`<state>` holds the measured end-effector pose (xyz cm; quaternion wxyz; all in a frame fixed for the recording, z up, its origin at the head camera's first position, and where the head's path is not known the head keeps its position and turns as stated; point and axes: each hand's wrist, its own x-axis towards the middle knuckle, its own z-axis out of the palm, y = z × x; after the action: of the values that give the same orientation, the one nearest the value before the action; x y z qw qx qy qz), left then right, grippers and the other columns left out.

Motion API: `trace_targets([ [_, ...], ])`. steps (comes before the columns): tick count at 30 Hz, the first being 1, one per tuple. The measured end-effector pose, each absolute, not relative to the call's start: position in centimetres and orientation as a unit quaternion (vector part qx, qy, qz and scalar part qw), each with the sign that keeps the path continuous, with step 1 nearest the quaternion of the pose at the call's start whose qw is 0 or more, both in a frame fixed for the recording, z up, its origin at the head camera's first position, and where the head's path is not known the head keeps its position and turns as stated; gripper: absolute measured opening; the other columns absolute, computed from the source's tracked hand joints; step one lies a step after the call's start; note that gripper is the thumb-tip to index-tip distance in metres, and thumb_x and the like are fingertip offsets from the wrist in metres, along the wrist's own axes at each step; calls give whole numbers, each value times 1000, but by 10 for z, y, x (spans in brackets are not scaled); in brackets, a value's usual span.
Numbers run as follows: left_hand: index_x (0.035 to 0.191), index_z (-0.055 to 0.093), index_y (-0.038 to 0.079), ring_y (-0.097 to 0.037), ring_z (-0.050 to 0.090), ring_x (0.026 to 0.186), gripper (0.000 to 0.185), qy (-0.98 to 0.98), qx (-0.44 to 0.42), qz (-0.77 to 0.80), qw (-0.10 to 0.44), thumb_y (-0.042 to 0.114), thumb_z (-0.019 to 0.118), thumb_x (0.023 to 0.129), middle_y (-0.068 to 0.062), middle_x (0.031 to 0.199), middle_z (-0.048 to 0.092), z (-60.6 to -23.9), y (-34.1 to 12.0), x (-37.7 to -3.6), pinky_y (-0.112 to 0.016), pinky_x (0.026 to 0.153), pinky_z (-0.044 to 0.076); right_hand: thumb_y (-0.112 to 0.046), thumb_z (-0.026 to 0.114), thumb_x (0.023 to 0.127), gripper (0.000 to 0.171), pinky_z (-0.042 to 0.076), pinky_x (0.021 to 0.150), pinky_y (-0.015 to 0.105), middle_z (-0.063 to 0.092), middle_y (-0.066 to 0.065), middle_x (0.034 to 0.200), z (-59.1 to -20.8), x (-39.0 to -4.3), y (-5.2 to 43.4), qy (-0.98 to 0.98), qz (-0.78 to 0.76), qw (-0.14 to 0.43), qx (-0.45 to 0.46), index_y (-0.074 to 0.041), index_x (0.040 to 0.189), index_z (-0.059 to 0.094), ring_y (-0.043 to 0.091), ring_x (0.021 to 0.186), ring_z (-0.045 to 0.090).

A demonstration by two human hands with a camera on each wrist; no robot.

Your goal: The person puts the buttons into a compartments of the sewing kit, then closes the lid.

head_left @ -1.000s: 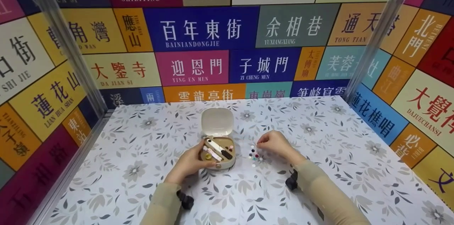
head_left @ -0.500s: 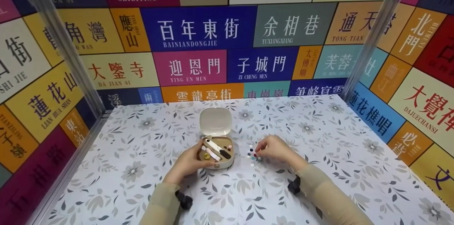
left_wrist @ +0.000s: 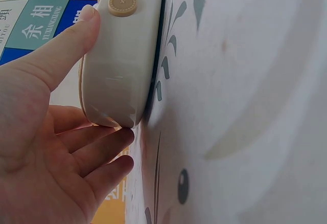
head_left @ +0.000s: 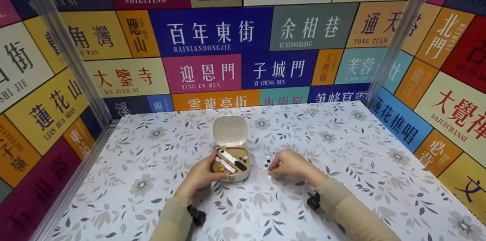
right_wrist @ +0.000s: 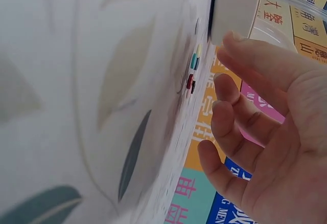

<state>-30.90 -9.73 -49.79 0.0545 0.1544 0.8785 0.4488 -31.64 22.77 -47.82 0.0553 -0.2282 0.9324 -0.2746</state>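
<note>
At centre frame on the floral counter (head_left: pixel 341 150), the left hand (head_left: pixel 199 176) grips the open sewing box (head_left: pixel 232 165). Just right, the right hand (head_left: pixel 290 163), fingers loosely curled and holding nothing, hovers over small coloured buttons (head_left: pixel 268 164).

Head cam looks forward and down over the whole floral table (head_left: pixel 341 165). Both wrist cams sit super close, rolled sideways at tabletop level. Left one shares the cream sewing box (left_wrist: pixel 122 55) with the head view; right one shares the little buttons (right_wrist: pixel 193 70).
</note>
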Motion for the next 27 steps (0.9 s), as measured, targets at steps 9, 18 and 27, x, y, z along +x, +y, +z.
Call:
trace_targets([
  [9,154,25,9,-33,38,136,107,882,147,444,59,44,84,72,-14,152,35,-498,-98,-310,-47,113,28,-10,78,68,19,54,72,30,70,-15,77,-482,-318,226,933,-273,86,-216,-21,84,79,7,71,63],
  [18,153,25,7,-34,36,136,107,876,146,455,65,43,84,71,-15,153,34,-496,-98,-309,-48,113,26,-11,82,67,19,54,71,29,70,-14,76,-485,-318,225,937,-251,80,-230,-21,83,79,6,71,63],
  [27,153,25,7,-34,36,137,108,879,143,450,62,44,84,71,-16,153,34,-497,-97,-309,-48,113,26,-16,84,67,14,53,69,29,67,-17,72,-485,-318,220,947,-219,62,-225,-24,77,78,6,68,61],
])
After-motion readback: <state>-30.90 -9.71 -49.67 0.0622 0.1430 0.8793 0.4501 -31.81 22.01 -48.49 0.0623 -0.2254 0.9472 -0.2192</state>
